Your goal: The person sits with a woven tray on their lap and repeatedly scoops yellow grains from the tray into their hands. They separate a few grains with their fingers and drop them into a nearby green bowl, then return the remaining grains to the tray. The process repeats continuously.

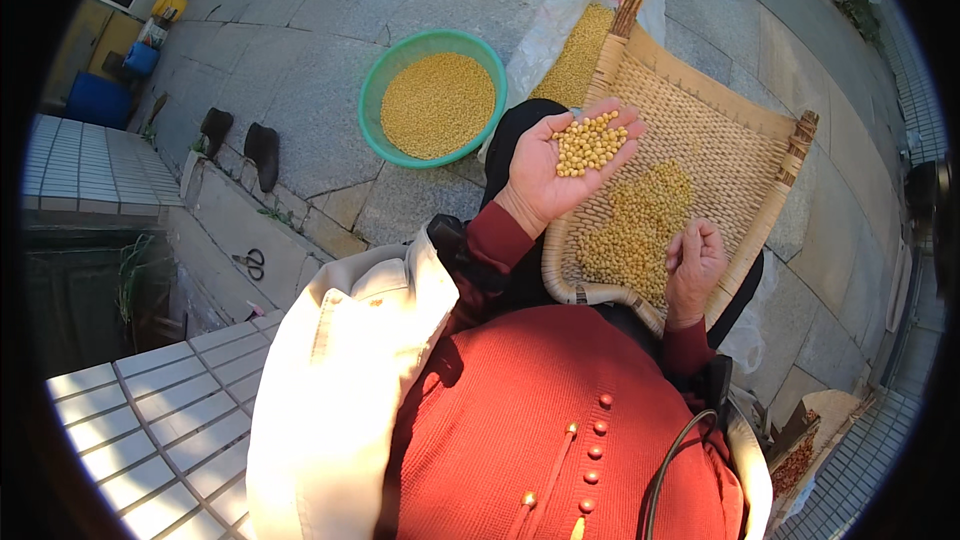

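My left hand (559, 154) is palm up, with its fingers stretched out and a small heap of yellow soybeans (590, 142) on the palm and fingers. It is over the left edge of a woven wicker winnowing basket (720, 120) that lies across my lap. More soybeans (637, 232) are spread in the near part of the basket. At the basket's right side, beside these beans, my right hand (696, 255) has its fingers curled in and the thumb against them; no thing shows in it, though the inside of the fingers is hidden.
A green plastic basin (367, 116) of soybeans stands on the stone paving, left of the basket. Behind the basket's left edge lies a whitish plastic sack (544, 41) with soybeans on it. Dark shoes (262, 156) and scissors (253, 264) lie at the left. A cable crosses my red top.
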Available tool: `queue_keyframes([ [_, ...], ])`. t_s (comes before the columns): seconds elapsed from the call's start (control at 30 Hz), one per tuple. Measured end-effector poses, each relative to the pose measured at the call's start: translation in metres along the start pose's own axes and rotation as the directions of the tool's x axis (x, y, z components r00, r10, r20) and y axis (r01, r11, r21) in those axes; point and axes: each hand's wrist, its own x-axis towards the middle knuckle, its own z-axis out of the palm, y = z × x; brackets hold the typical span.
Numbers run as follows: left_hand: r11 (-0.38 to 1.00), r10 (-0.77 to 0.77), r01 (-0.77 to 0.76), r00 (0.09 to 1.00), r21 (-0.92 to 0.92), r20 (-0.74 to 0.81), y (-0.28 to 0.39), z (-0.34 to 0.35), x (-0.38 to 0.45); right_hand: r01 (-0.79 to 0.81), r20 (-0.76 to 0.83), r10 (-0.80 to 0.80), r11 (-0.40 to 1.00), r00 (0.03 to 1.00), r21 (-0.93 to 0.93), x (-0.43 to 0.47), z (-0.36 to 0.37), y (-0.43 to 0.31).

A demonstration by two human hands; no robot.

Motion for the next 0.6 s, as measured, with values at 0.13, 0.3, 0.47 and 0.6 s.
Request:
queue_keyframes([
  [0.13,0.962,0.261,-0.269,0.958,0.056,0.122,0.069,0.017,-0.013,0.0,-0.006,-0.001,0.999,1.0,-0.04,0.0,-0.001,0.002],
  [0.3,0.563,0.701,-0.467,0.706,0.682,-0.096,0.159,0.031,-0.018,0.005,-0.005,-0.005,0.999,1.0,-0.051,-0.001,-0.003,0.004],
  [0.47,0.362,0.917,-0.285,0.279,0.887,-0.285,0.161,0.021,-0.004,-0.015,-0.053,0.009,0.994,0.999,-0.108,0.0,-0.005,0.003],
  [0.6,0.123,0.812,-0.355,0.573,0.927,0.112,0.07,0.004,0.017,-0.004,-0.11,-0.006,0.996,0.994,-0.086,0.003,-0.004,0.001],
])
